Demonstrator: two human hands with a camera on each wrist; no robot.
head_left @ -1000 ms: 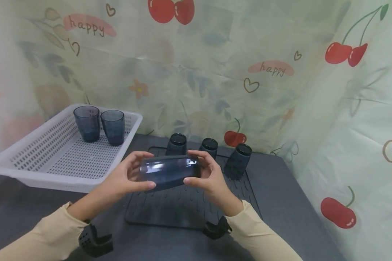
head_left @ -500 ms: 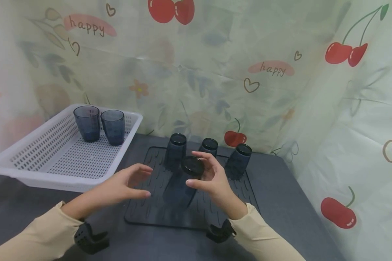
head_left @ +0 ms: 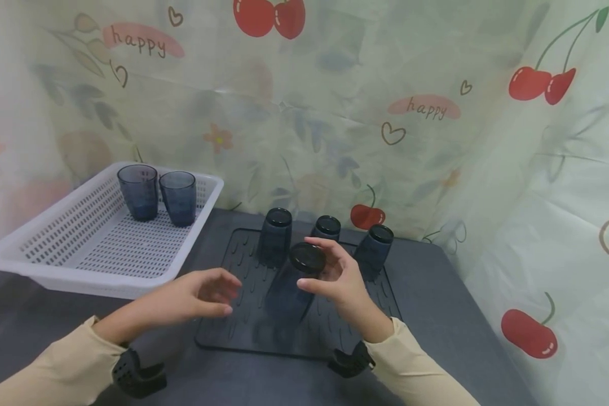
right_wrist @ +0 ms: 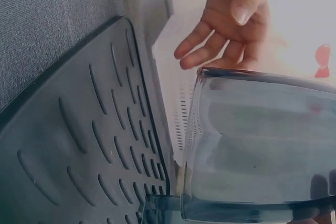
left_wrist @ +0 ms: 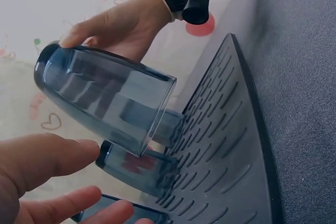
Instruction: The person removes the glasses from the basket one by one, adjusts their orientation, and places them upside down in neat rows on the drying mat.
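My right hand (head_left: 344, 280) grips a blue glass tumbler (head_left: 287, 296) near its dark base. The tumbler is tilted, base up, with its mouth low over the black ridged drying mat (head_left: 233, 332). In the left wrist view the tumbler (left_wrist: 105, 93) shows thumb and fingers at its base end, its rim facing the mat. My left hand (head_left: 209, 294) hangs apart to the left, fingers loosely bent and holding nothing. Behind the held tumbler, three matching tumblers stand upside down on the mat: a left one (head_left: 276, 239), a middle one (head_left: 328, 225) and a right one (head_left: 374, 248).
A white perforated plastic basket (head_left: 106, 286) sits at the left of the dark grey table (head_left: 436, 316). Two blue tumblers stand upright in it, one (head_left: 139, 194) beside the other (head_left: 179, 200). A cherry-printed curtain (head_left: 304, 113) hangs close behind the table.
The tumbler was held sideways between both hands; my left hand has let go and drawn back. My right hand has turned it base up, then moved slightly right.
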